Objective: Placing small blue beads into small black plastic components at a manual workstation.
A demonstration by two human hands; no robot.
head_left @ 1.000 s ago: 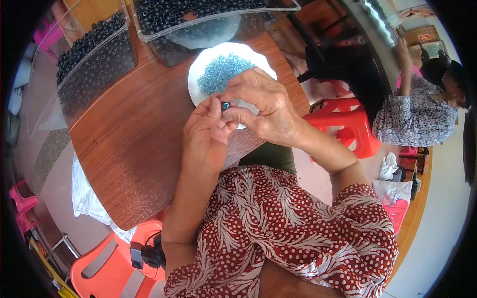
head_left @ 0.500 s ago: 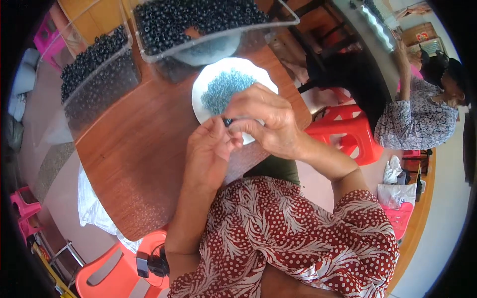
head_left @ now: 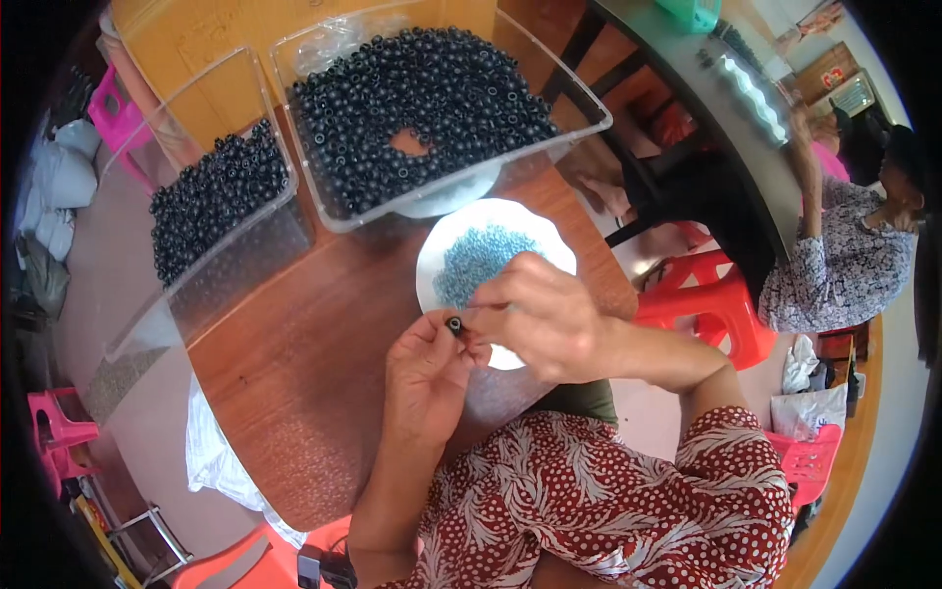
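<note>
Head view: left hand [head_left: 422, 378], grip pinching one dark ring-shaped bead [head_left: 454, 326] between thumb and fingertips, near side of white plate [head_left: 428, 263] heaped with pale blue beads [head_left: 476, 260]. Right hand [head_left: 551, 322] just beside, fingers bent; cannot tell whether its grip pinches anything. Plate on brown surface [head_left: 304, 393]; beyond, clear bin [head_left: 461, 181] of black beads [head_left: 422, 88]
</note>
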